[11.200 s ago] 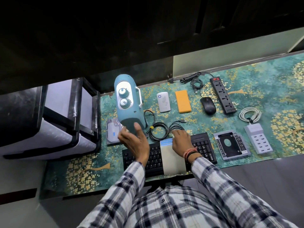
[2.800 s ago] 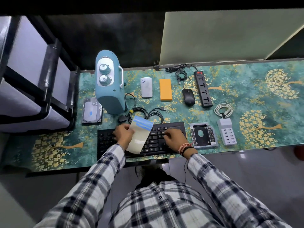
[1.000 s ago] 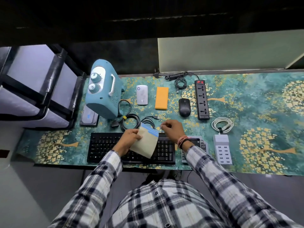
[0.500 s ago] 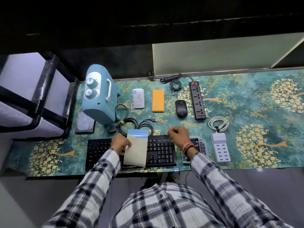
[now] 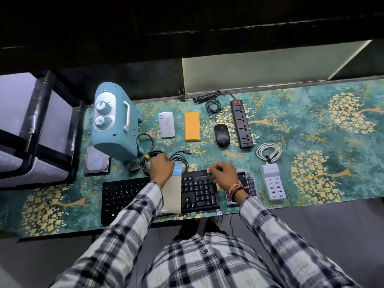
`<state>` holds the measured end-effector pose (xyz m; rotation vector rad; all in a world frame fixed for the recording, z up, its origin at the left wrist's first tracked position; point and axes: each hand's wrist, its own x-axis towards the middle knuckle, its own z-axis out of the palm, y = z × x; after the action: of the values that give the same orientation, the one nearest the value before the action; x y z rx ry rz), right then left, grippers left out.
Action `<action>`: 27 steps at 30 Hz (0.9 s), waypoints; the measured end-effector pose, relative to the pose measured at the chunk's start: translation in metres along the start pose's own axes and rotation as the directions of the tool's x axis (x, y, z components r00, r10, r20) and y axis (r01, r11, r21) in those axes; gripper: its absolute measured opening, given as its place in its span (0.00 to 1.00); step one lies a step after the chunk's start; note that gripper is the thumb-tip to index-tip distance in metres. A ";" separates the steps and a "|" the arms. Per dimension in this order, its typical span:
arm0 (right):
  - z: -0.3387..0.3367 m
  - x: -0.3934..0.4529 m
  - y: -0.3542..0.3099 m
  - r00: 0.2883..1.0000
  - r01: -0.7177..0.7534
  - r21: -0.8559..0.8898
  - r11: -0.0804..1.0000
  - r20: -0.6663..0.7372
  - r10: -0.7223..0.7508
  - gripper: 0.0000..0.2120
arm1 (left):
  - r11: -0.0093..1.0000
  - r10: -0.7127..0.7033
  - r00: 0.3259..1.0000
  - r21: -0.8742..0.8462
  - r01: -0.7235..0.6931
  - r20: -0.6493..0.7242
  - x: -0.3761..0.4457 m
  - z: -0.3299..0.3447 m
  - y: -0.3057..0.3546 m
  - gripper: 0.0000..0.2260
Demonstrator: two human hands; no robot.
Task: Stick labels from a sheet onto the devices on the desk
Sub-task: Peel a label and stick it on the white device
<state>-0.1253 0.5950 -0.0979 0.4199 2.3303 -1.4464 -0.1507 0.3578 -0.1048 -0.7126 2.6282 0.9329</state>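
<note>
Head view: the left hand pinched the label sheet over the keyboard on the desk. The right hand gripped a small label above the keyboard's top edge. It likely needed pressing onto a device next.

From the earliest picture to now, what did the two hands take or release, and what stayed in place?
The left hand let go of the blue heater and took the label sheet, which the right hand had held on the keyboard. The right hand now pinches a small label above the keyboard's top edge. The heater, mouse and power strip stayed put.
</note>
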 end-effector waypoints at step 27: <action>-0.007 -0.022 -0.044 0.963 0.158 -0.124 0.980 -0.202 -0.181 0.06 | 0.529 -0.214 0.949 -0.789 0.312 0.232 0.036 -0.014 0.048 0.05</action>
<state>-0.1262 0.5816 -0.0504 0.3680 2.6585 -1.4027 -0.2074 0.3681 -0.0832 -1.1659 1.7690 2.0456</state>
